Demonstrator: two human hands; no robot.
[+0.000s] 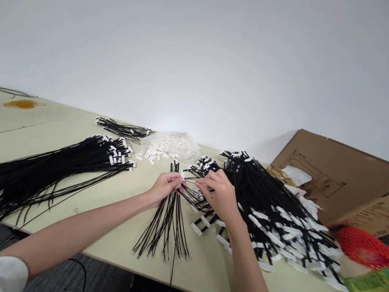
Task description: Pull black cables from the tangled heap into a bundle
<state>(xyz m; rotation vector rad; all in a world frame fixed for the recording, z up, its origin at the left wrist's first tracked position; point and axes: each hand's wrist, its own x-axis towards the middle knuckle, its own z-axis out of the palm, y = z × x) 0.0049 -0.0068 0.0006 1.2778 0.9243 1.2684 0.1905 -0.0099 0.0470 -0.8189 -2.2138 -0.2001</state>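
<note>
My left hand (165, 186) is closed around a small bundle of black wires (166, 227) that fans out toward the table's near edge. Its fingertips pinch a small white connector at the top of that bundle. My right hand (219, 193) is closed in a pinch on a black wire, meeting the left hand's fingertips. It rests over the edge of a big pile of black wires with white connectors (278, 216) on the right.
A long heap of finished black wires (44, 171) lies at the left, a smaller bunch (124, 130) behind it. A clear bag of white connectors (169, 147) sits at the back. A cardboard box (348, 182), orange mesh (365, 247) and a green bag (378, 291) stand right.
</note>
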